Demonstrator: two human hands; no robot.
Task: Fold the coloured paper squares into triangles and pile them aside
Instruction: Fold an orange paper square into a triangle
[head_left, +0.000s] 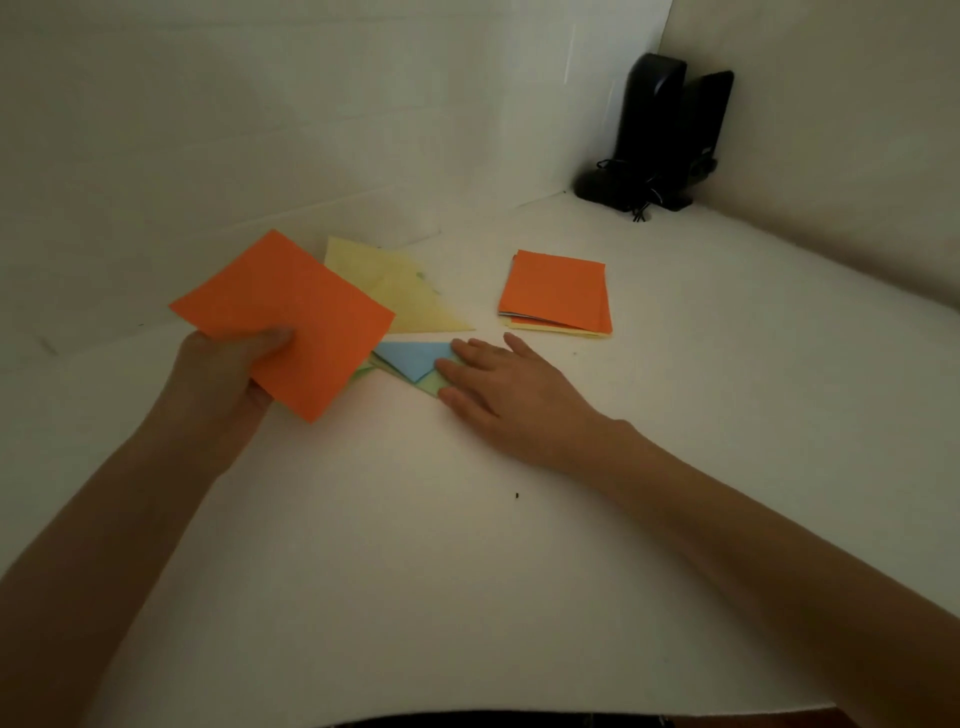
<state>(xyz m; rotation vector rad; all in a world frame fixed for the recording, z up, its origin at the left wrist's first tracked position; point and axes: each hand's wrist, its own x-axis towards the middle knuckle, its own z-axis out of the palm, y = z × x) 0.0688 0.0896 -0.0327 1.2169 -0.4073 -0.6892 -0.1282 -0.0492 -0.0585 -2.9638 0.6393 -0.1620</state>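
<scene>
While the left hand (228, 371) holds an unfolded orange sheet (291, 322) above the bench (467, 561), pinching its near edge with thumb on top and fingers beneath, the right hand (501, 387) lies flat with fingers spread. Its fingertips press on a blue triangle (410, 358) that rests on a green triangle (430, 387). A yellow triangle (400, 299) lies just behind these, partly hidden by the sheet. Well apart to the right sits the stack (556, 296) of unfolded squares, orange on top.

Held by one edge only, the sheet could droop or land askew, and the fold would then come out crooked. The folded pieces lie loose and out of line, so a sideways drag of the right hand would likely slide the blue one off the green. Laying the sheet over the triangles could also mix finished papers with unfinished ones.

No writing or brand can be read, neither on the papers nor on the dark speakers (670, 124) in the corner.
</scene>
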